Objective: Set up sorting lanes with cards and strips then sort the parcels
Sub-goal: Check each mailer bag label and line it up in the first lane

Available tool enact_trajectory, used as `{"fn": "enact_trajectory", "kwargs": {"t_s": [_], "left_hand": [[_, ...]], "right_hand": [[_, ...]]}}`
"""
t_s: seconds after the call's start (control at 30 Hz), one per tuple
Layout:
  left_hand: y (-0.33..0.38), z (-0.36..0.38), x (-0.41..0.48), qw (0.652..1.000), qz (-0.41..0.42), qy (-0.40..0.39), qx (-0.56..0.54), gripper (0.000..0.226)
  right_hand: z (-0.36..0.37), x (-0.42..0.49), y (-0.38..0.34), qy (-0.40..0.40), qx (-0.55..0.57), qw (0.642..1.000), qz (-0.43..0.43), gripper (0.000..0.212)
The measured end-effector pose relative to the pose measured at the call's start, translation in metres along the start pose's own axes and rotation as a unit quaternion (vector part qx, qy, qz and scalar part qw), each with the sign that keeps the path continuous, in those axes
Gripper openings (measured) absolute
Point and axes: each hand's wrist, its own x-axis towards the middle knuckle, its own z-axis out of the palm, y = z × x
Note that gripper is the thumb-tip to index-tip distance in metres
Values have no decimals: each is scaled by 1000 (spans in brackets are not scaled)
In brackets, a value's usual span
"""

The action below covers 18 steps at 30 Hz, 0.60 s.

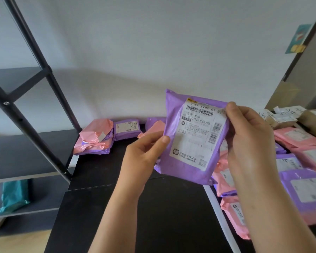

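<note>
The left hand [144, 154] pinched the lower left edge of a purple parcel [182, 172], thumb on the front. The right hand [248, 141] gripped its upper right edge, with the thumb lying over a corner of the shipping label [195, 136]. Between them the parcel hung above the dark counter [162, 216], a little tilted, label facing the person.

The step looked like reading the label to choose a lane. To do it well, the right thumb should slide off the printed code, and the parcel should be kept flat and taut.

A white strip [211, 193] ran down the counter, with a crowded pile of pink and purple parcels [299, 189] to its right. A smaller group [95, 141] sat at the far left. The parcel should go down label-up, wholly on one side of the strip.
</note>
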Motion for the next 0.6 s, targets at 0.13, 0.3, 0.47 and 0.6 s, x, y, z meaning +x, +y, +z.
{"fn": "enact_trajectory", "kwargs": {"t_s": [0.13, 0.3, 0.47, 0.6], "left_hand": [[-4, 2, 1, 999, -17, 32, -13, 13], [1, -2, 5, 991, -27, 130, -27, 6], [11, -3, 6, 979, -26, 197, -44, 16], [15, -1, 6, 972, -32, 223, -64, 19]], "right_hand": [[0, 5, 4, 0, 29, 999, 36, 34], [-3, 0, 9, -129, -142, 981, 18, 19], [-1, -10, 17, -190, -202, 961, 13, 16], [-2, -13, 23, -172, -231, 957, -22, 16]]}}
